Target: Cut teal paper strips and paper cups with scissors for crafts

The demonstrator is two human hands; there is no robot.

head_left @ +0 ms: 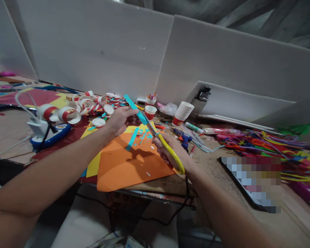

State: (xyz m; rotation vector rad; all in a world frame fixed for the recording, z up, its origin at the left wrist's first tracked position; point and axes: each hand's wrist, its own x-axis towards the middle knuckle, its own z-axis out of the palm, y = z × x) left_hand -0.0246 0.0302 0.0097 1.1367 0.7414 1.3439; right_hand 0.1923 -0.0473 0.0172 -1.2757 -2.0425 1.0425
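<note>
Item, at the near edge of the desk: an orange sheet, overhanging slightly, laid over a yellow sheet; it appears to serve as a catch-surface, since teal offcuts lie scattered on its far half. Item, above that sheet: right hand, fingers closed through the yellow loops of the scissors, blades pointing away and up to meet the paper. Item, just beyond: left hand, fingers pinching a teal paper strip, held clear of the desk and slanted so its lower end sits at the blades. Item, right of the hands: a blue glue gun and a heap of pipe cleaners toward the right edge, within reach but out of the way. Item, toward the far edge: a stack of paper cups, a red-and-white cup, and paper rings grouped at the far left.
</note>
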